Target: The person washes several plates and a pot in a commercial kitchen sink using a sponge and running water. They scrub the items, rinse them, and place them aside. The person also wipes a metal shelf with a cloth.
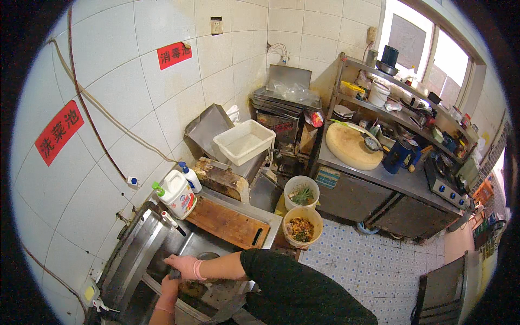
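Both my hands wear pink gloves and meet over the stainless steel sink [126, 254]. My right hand [185, 266] reaches in from the right, below a short black sleeve, with its fingers curled. Just below it, my left hand [168, 287] closes around a small dark item [175, 275] between the two hands; I cannot tell what it is. The right forearm partly hides a round thing in the basin. A white tap [172, 221] with a black tip juts over the sink. A wooden cutting board [227, 223] lies across the far end.
A white detergent jug [178, 197] and a blue-topped pump bottle [190, 177] stand on the sink's edge. Two buckets of food scraps, one farther [289, 191] and one nearer [319, 227], sit past the board. A steel counter [345, 174] carries a round chopping block [345, 146].
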### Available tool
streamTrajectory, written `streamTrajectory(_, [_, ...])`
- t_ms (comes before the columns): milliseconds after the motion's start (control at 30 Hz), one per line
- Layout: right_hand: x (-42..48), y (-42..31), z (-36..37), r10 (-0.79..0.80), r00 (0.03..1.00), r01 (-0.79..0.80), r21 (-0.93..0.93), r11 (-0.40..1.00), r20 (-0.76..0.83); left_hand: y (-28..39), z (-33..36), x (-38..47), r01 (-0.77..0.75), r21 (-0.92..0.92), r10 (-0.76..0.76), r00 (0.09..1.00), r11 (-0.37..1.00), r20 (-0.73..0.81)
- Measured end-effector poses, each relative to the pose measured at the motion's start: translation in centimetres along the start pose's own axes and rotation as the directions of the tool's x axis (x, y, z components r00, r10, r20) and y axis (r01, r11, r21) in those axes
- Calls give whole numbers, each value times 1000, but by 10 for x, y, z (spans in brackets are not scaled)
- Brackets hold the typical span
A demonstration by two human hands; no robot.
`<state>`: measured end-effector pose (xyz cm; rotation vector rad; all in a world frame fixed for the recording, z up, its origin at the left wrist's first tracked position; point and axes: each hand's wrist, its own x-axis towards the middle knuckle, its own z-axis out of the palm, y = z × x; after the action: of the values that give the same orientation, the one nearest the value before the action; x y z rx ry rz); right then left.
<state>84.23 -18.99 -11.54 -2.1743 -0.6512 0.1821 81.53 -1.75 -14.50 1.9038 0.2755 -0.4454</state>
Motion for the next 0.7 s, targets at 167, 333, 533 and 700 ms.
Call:
streamTrajectory(167, [-9,-16,-24,-650,754,631,-372,680,91,21,-34,-23,521,-453,-197,784,724,588])
streamTrajectory(333, [-20,-38,-26,-634,734,676,-346,650,244,54,-25,-52,458,-325,-152,740,827,655])
streamTrajectory(533, [-13,-26,-8,-308,907,406,-397,824,288,37,-8,-37,102,125,-154,827,987,541])
streamTrajectory(700, [-3,0,26,19,966,89,-403,911,256,-1,8,-6,-474,802,231,880,365,415])
